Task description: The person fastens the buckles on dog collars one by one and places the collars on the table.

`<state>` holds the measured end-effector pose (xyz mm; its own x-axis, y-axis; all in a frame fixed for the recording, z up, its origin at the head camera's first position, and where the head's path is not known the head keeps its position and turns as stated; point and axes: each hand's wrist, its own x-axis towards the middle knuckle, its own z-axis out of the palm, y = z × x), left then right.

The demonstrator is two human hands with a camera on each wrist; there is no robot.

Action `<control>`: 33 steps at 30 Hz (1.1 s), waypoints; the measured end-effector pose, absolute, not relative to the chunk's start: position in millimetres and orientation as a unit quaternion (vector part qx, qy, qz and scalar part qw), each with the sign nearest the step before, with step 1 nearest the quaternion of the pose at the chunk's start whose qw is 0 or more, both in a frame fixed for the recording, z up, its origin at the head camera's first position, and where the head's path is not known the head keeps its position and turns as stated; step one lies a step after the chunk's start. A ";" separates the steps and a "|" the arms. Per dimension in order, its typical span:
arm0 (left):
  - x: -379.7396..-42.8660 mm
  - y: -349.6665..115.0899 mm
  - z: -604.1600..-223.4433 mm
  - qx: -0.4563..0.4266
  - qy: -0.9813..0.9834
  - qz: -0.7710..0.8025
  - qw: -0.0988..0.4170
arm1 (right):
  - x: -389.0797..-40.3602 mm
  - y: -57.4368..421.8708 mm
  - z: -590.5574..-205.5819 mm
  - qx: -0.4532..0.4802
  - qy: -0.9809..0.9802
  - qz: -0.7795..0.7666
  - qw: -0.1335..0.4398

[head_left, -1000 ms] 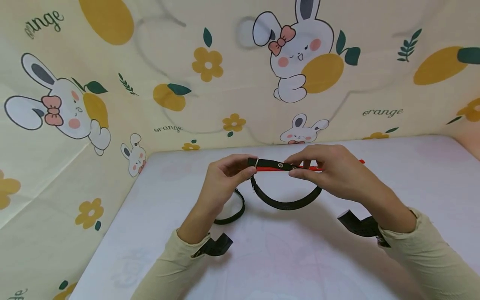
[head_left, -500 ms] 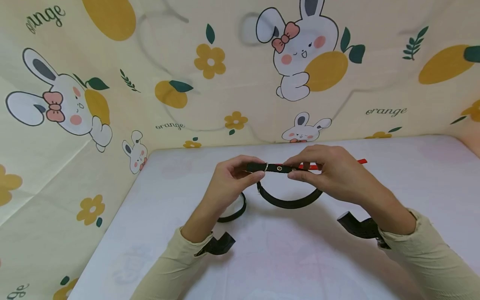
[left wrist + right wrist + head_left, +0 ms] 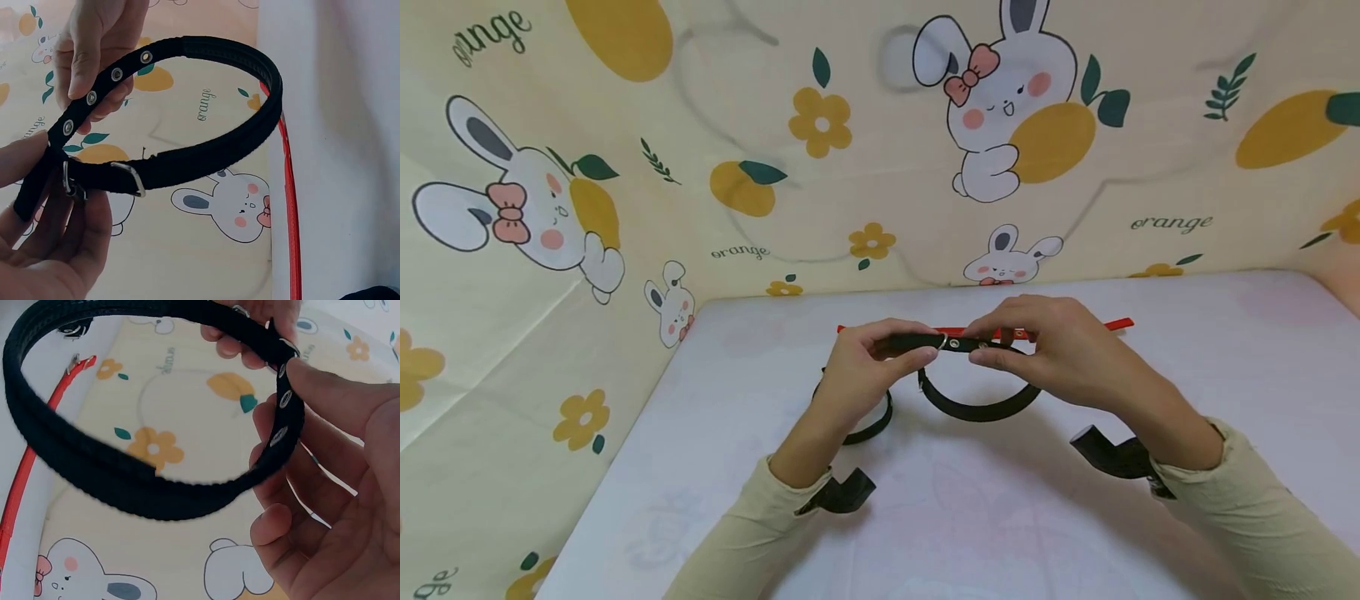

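A black buckle collar (image 3: 979,412) is held up above the white-covered table (image 3: 970,517), its loop hanging below and between the two hands; the left hand (image 3: 859,371) pinches it between thumb and fingers at the metal buckle (image 3: 67,180), where the strap's free tip juts past the crossing; whether the buckle's prong sits in a hole cannot be told; the right hand (image 3: 1063,348) pinches the punched stretch of the same strap, thumb on one face and fingers on the other, near the row of metal eyelets (image 3: 117,74); a rectangular metal loop (image 3: 129,179) sits on the collar just beside the buckle; behind the hands a red strap (image 3: 1121,324) lies across the table, a metal fitting (image 3: 77,364) at one end; a second black loop (image 3: 874,431) rests on the table near the left wrist, partly hidden by it; beige sleeves (image 3: 1262,512) cover both forearms, a black bracket (image 3: 1112,453) showing at each cuff; cream cloth (image 3: 887,175) printed with rabbits, oranges and flowers stands behind the table.
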<state>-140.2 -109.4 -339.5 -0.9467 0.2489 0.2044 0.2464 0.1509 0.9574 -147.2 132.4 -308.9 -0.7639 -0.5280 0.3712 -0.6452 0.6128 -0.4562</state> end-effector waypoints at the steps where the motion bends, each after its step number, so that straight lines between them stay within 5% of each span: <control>1: -140.8 -109.6 -339.6 0.165 0.754 0.636 -0.001 | -147.4 132.9 -308.9 0.330 -0.893 0.291 0.100; 33: -143.4 -116.5 -333.2 0.147 0.726 0.672 0.011 | -153.6 145.2 -305.8 0.366 -0.870 0.292 0.154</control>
<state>-143.4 -116.5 -333.2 -0.9563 0.2283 0.1825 0.1995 0.0539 0.9784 -153.6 145.2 -305.8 -0.6847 -0.5471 0.4815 -0.7268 0.5614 -0.3957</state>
